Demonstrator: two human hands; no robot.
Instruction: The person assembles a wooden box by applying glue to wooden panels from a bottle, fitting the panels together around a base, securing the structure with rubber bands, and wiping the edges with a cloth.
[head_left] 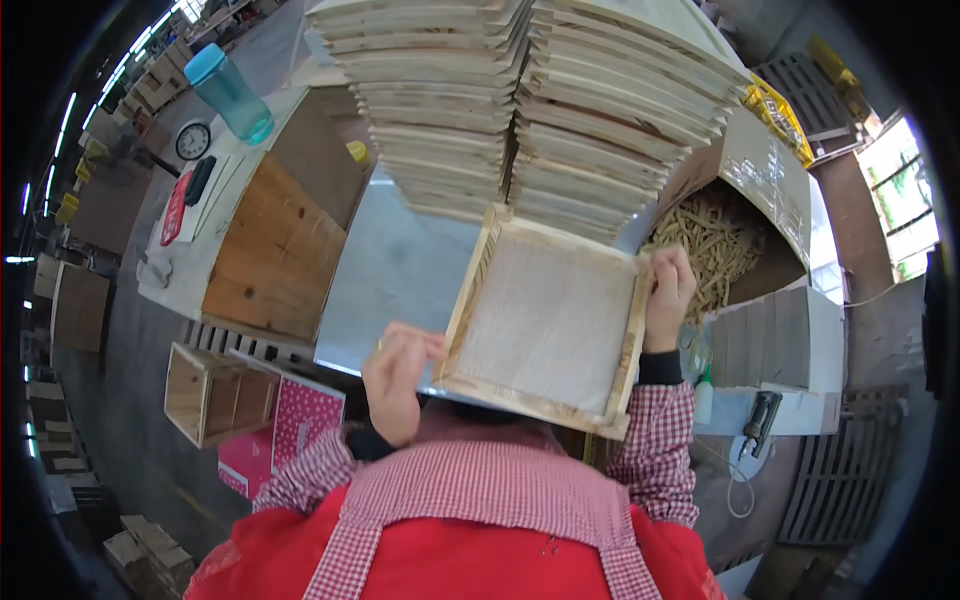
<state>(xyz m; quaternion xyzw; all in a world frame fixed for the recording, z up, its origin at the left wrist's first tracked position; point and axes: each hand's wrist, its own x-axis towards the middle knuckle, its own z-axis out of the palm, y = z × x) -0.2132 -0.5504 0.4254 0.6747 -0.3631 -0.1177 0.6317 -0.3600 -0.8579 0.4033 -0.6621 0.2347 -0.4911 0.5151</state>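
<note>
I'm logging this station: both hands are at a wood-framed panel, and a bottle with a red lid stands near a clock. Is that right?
Not quite: in the head view, the bottle near the clock has a blue lid, not red. The left hand and right hand are at the panel.

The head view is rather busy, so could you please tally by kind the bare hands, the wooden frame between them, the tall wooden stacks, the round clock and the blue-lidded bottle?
Bare hands (left hand, right hand): 2
Wooden frame: 1
Tall wooden stacks (left stack, right stack): 2
Round clock: 1
Blue-lidded bottle: 1
Total: 7
</note>
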